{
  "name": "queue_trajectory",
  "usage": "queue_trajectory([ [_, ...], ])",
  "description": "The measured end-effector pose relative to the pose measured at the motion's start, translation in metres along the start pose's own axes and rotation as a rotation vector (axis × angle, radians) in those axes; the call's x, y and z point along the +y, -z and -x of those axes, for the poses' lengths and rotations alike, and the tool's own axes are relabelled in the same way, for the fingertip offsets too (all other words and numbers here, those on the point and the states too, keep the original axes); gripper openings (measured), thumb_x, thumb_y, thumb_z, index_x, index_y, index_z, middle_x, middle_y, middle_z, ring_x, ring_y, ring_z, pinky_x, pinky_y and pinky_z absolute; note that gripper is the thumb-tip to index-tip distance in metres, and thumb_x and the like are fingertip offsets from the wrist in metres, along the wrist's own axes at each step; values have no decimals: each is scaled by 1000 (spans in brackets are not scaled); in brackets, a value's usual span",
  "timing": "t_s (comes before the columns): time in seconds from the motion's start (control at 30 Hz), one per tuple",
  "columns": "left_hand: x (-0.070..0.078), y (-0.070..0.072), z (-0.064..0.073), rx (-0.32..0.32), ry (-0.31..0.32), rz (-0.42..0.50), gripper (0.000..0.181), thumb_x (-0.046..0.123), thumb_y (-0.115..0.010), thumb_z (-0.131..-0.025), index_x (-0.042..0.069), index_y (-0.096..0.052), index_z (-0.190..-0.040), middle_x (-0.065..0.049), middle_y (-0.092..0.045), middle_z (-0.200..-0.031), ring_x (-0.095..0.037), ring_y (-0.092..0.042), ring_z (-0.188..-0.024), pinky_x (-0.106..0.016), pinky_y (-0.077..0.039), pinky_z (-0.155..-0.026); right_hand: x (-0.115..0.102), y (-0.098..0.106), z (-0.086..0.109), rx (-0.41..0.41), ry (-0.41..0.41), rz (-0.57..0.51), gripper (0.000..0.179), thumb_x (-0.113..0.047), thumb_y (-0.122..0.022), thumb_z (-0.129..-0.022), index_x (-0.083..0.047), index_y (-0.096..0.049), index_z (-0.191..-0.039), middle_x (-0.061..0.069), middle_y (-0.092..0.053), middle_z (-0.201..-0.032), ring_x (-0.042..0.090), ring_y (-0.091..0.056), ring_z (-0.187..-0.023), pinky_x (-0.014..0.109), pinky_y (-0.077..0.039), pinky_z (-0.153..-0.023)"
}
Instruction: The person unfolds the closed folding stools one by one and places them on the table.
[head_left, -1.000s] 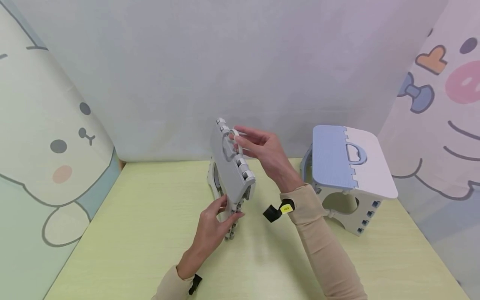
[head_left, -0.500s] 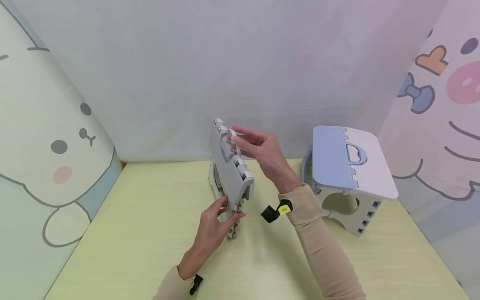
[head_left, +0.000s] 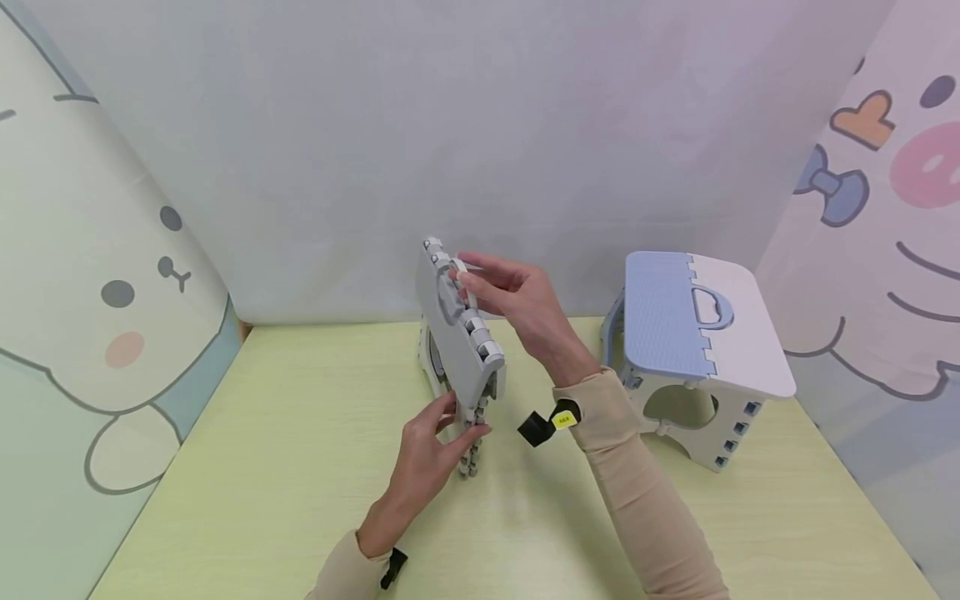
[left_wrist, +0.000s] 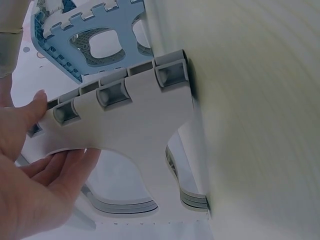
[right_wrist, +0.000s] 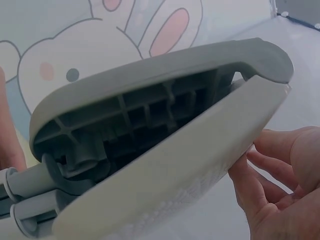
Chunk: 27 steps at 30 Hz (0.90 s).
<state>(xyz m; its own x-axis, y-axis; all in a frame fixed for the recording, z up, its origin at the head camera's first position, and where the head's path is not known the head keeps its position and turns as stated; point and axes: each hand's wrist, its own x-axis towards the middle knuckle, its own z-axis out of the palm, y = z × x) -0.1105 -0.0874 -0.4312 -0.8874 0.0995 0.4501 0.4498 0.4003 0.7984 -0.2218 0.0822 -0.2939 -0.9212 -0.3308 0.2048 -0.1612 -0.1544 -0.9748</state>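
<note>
A grey and white plastic folding stool stands mostly folded on the table, its two seat halves hinged up into a narrow wedge. My right hand pinches the handle at the top hinge line between thumb and fingers. Lower down, my left hand grips the stool's leg panel, thumb on the hinged edge and fingers through the cut-out, as the left wrist view shows. From the right wrist, the ribbed underside shows dark between the two seat halves.
An unfolded blue and white folding stool stands on the table to the right, near my right forearm. Behind the table hangs a plain pale backdrop, with cartoon-printed sheets on both sides.
My right hand has shifted slightly left with the stool's top, and the seat halves stand a little steeper. My left hand stays almost where it was.
</note>
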Motion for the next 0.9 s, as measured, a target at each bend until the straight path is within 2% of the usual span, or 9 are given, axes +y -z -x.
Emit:
queue_trajectory([
  [0.17, 0, -1, 0, -3, 13, 25, 47, 8, -87, -83, 3, -67, -125, -7, -72, -119, -22, -70, -106, -40, -60, -89, 0, -1, 0, -16, 14, 8, 39, -19, -72, -99, -14, -68, -137, 9, -74, -121, 27, -71, -108, 42, -55, -100],
  [0.4, 2, -3, -1, -12, 38, 35, 47, 9, -87, -83, 5, -67, -125, -4, -72, -118, -19, -70, -106, -34, -59, -91, 1, -2, 0, -26, 28, 17, 41, -19, -72, -99, -11, -66, -139, 8, -75, -119, 26, -70, -108, 42, -55, -99],
  [0.7, 3, -4, 0, -21, 53, 47, 47, 10, -87, -83, 7, -67, -125, -2, -72, -118, -18, -70, -106, -34, -59, -91, 0, -7, 1, -30, 30, 24, 37, -19, -72, -99, -14, -69, -135, 8, -75, -117, 26, -71, -105, 42, -56, -99],
  [0.9, 5, -5, 0, -30, 65, 42, 47, 12, -86, -84, 4, -65, -125, -5, -72, -115, -21, -70, -104, -38, -59, -91, -2, -11, 1, -46, 35, 48, 38, -20, -73, -98, -15, -69, -135, 7, -75, -119, 25, -70, -110, 43, -54, -100],
])
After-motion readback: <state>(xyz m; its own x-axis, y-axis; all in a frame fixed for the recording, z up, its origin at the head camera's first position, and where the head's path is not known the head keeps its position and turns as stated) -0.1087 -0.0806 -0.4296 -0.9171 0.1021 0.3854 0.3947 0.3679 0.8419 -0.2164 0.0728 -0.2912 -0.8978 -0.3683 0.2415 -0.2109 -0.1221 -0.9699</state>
